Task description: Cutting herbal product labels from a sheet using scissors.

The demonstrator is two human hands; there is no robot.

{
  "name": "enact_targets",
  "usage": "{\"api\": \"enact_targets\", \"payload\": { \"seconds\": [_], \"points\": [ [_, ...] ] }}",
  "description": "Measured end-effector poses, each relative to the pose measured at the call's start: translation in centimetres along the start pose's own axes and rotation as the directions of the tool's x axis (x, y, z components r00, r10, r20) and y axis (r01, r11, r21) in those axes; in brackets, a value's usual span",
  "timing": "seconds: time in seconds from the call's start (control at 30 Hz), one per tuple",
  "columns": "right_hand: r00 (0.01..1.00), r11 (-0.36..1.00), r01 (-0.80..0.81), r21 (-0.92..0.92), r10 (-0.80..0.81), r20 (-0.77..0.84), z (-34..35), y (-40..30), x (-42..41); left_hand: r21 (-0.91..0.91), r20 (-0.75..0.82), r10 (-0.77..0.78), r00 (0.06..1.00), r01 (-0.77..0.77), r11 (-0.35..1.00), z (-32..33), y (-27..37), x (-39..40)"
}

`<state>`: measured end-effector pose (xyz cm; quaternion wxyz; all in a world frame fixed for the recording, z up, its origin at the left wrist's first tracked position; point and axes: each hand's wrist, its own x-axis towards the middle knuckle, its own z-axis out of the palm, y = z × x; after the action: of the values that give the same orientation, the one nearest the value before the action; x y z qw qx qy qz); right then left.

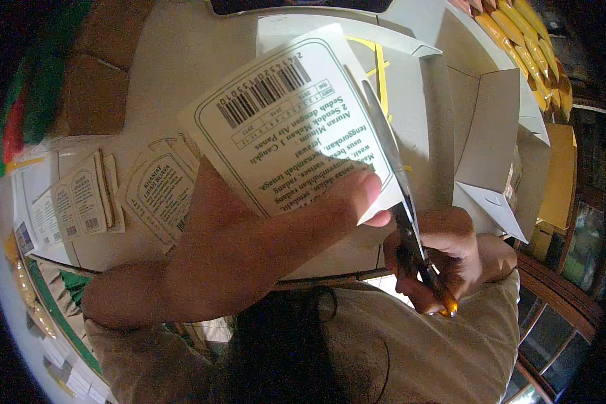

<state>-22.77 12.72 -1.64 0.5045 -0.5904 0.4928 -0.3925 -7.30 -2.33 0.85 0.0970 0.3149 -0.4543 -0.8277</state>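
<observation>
My left hand pinches a printed paper label with its thumb on top near the lower right corner. The label bears a barcode, text and a rounded border line. In my right hand is a pair of scissors, its fingers through the dark handles. The blades point up and away from me along the label's right edge, and the paper's corner lies against them. Whether paper is between the blades is hard to tell. Behind the left forearm lie similar printed labels, some partly hidden by it.
More label sheets lie in a stack at the left. Thin yellow strips rest on the work surface beyond the label. An open white cardboard box stands at the right, with yellow packets behind it. Brown cardboard is at the upper left.
</observation>
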Motion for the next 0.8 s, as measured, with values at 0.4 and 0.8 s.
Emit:
{"api": "enact_targets", "payload": {
  "seconds": [0.4, 0.8],
  "points": [
    [1.000, 0.998, -0.016, 0.064, 0.016, 0.003, -0.1, 0.0, -0.2, 0.040, 0.041, -0.096, 0.995, 0.094, 0.995, -0.3, 0.3, 0.2],
    [0.984, 0.990, 0.086, 0.114, -0.067, -0.165, 0.4, 0.2, 0.4, -0.020, 0.033, 0.112, 0.993, -0.112, 0.994, -0.3, -0.4, 0.8]
  ]
}}
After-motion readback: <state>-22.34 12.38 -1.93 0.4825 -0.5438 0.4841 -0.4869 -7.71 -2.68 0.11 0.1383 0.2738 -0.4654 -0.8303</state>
